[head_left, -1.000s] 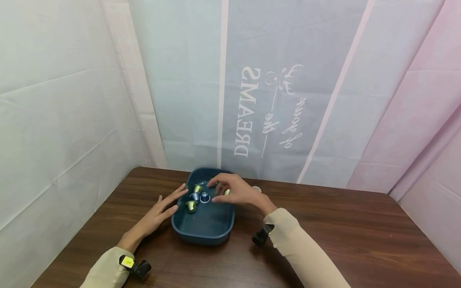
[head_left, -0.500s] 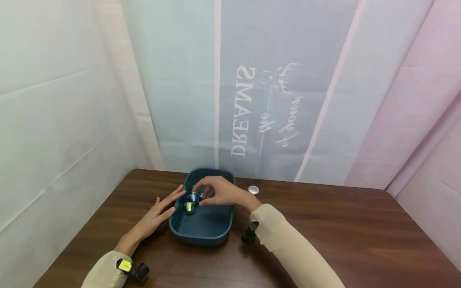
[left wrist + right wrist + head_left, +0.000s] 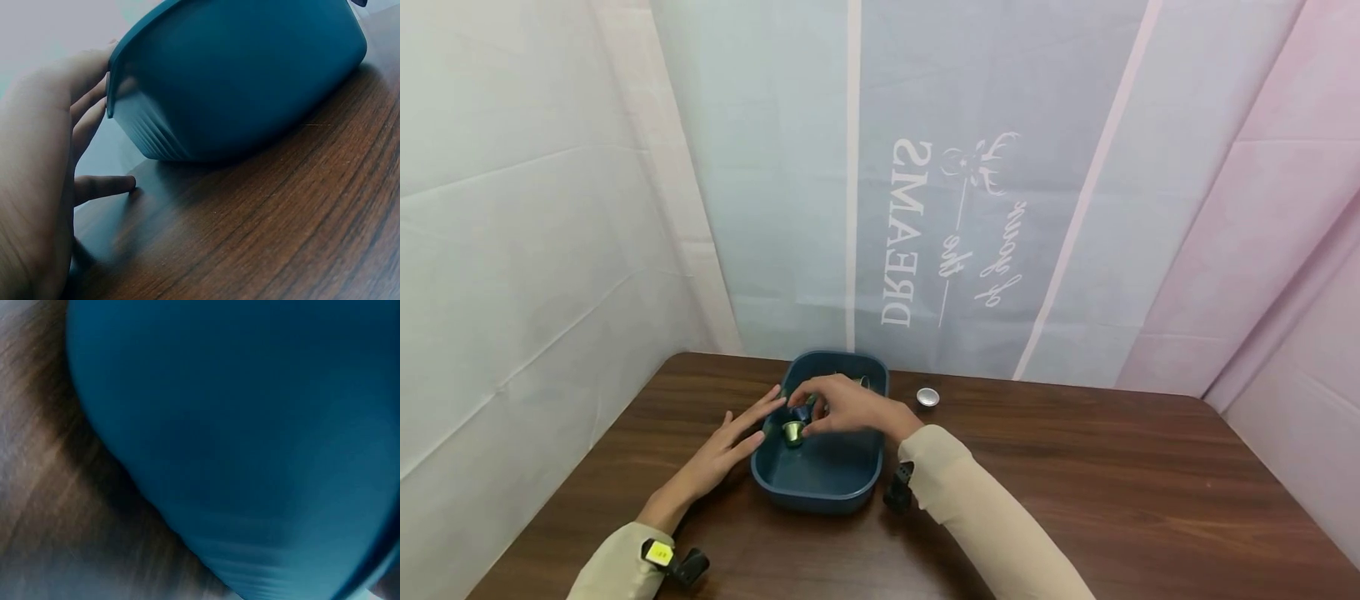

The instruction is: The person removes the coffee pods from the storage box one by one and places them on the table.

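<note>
A deep blue-green plastic bin (image 3: 816,502) stands on the table. My left hand (image 3: 718,454) has its straight fingers against the bin's left rim; in the left wrist view, fingertips touch that rim while the thumb (image 3: 106,186) stays apart below it. Over the inside of the bin reaches my right hand (image 3: 846,404), thumb and index finger bent and apart. Between them shows a blue coffee capsule (image 3: 802,412), partly hidden. Beside the thumb tip lies a green coffee capsule (image 3: 793,433). The right hand covers other capsules. The right wrist view mostly shows the bin's outer wall (image 3: 237,425).
A silver-white capsule (image 3: 928,397) sits on the brown wooden table (image 3: 1075,483), right of the bin. Behind the table hangs a printed fabric curtain (image 3: 790,208), close to the bin's far end. Wrist cameras are strapped over both sleeves.
My right hand has moved left across the bin, from its right side to the capsules on the left. The left hand keeps its place at the rim. The silver-white capsule has come into full view.
</note>
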`<move>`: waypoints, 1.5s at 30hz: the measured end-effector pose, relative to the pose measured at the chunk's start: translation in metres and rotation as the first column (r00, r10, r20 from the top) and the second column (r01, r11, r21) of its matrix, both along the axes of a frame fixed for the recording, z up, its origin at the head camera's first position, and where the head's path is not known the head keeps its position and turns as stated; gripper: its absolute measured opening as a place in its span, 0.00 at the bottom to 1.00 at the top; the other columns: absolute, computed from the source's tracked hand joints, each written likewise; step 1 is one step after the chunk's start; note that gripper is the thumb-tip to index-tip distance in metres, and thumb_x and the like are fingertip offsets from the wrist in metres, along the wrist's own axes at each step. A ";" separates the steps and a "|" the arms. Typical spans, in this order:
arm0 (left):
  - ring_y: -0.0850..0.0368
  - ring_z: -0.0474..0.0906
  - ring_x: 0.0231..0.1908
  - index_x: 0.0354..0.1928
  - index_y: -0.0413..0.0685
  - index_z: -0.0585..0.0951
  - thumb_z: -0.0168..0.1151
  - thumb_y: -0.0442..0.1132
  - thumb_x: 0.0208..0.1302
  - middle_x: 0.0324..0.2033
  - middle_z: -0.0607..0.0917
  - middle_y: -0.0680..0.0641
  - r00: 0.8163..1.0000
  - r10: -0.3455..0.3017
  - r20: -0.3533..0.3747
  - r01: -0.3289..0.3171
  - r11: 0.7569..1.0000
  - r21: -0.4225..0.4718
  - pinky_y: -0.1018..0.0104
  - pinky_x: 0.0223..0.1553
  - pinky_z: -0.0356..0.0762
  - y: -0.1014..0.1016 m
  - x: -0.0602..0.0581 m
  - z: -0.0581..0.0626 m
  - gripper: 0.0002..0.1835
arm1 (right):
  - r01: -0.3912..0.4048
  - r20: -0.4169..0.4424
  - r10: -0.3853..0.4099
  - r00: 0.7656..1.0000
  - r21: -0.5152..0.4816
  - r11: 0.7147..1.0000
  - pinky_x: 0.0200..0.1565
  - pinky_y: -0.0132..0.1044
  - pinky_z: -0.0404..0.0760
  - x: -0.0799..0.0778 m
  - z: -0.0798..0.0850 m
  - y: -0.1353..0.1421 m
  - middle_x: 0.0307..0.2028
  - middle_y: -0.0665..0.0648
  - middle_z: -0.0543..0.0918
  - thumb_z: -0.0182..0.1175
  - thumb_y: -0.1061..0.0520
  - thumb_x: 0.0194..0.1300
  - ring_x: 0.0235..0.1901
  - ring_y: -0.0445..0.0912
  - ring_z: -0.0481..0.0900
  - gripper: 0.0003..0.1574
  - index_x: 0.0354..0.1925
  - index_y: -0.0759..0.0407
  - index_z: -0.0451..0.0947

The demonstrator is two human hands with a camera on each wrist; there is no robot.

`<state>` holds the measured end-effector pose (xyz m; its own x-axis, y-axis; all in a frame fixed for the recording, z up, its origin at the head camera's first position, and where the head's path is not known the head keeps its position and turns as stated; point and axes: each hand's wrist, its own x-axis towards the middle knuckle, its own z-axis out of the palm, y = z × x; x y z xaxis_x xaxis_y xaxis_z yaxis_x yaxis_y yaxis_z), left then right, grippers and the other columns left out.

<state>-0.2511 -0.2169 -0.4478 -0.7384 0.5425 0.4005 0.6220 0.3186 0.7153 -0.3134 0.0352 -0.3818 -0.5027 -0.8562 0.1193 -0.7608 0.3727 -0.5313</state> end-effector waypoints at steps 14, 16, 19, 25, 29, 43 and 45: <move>0.37 0.44 0.71 0.73 0.51 0.59 0.45 0.31 0.73 0.74 0.50 0.45 1.000 0.002 0.007 -0.002 1.000 -0.001 0.22 0.53 0.22 -0.001 0.000 0.000 0.28 | -0.014 -0.037 0.016 0.999 0.055 0.998 0.33 0.22 0.76 0.000 -0.010 -0.014 0.47 0.51 0.78 0.70 0.56 0.58 0.30 0.30 0.76 0.24 0.54 0.55 0.79; 0.39 0.45 0.71 0.73 0.52 0.59 0.45 0.31 0.73 0.74 0.50 0.46 1.000 0.012 0.007 -0.012 1.000 -0.007 0.23 0.54 0.22 0.000 0.000 -0.001 0.28 | -0.030 -0.046 0.033 0.998 0.059 0.998 0.33 0.21 0.75 0.001 -0.011 -0.014 0.47 0.51 0.77 0.70 0.57 0.58 0.30 0.30 0.76 0.24 0.53 0.55 0.80; 0.40 0.45 0.71 0.73 0.52 0.59 0.44 0.30 0.73 0.74 0.50 0.45 1.000 0.016 0.002 -0.016 1.000 -0.010 0.22 0.53 0.23 0.000 -0.001 -0.002 0.28 | -0.057 -0.059 0.060 0.996 0.060 0.997 0.33 0.21 0.75 0.001 -0.011 -0.015 0.47 0.51 0.77 0.69 0.57 0.58 0.31 0.31 0.76 0.23 0.53 0.56 0.80; 0.40 0.45 0.71 0.73 0.53 0.59 0.44 0.31 0.73 0.74 0.50 0.47 1.000 0.021 -0.005 -0.022 1.000 -0.011 0.22 0.53 0.23 -0.001 -0.002 -0.004 0.28 | -0.076 -0.074 0.082 0.994 0.082 0.994 0.34 0.20 0.75 0.002 -0.009 -0.015 0.45 0.50 0.76 0.70 0.56 0.58 0.31 0.32 0.76 0.20 0.50 0.52 0.82; 0.39 0.45 0.71 0.73 0.53 0.59 0.44 0.32 0.74 0.74 0.50 0.47 1.000 0.023 -0.007 -0.023 1.000 -0.016 0.21 0.53 0.23 -0.002 -0.003 -0.005 0.28 | -0.089 -0.080 0.096 0.992 0.093 0.992 0.34 0.20 0.74 0.002 -0.008 -0.014 0.44 0.49 0.76 0.70 0.54 0.58 0.31 0.32 0.76 0.18 0.48 0.50 0.82; 0.40 0.44 0.71 0.73 0.53 0.59 0.44 0.31 0.74 0.74 0.49 0.47 1.000 0.006 0.004 -0.005 1.000 -0.012 0.22 0.53 0.22 -0.003 -0.004 -0.004 0.28 | -0.174 -0.036 0.178 0.983 0.096 0.980 0.41 0.24 0.76 0.000 -0.007 -0.016 0.45 0.44 0.79 0.70 0.56 0.57 0.40 0.35 0.78 0.15 0.45 0.50 0.84; 0.40 0.44 0.71 0.73 0.53 0.59 0.44 0.31 0.74 0.74 0.49 0.46 1.000 0.006 0.008 -0.006 1.000 -0.011 0.22 0.53 0.22 -0.003 -0.003 -0.003 0.28 | -0.170 -0.017 0.173 0.985 0.103 0.980 0.42 0.24 0.76 0.001 -0.008 -0.017 0.45 0.43 0.80 0.70 0.56 0.57 0.41 0.35 0.78 0.17 0.47 0.51 0.83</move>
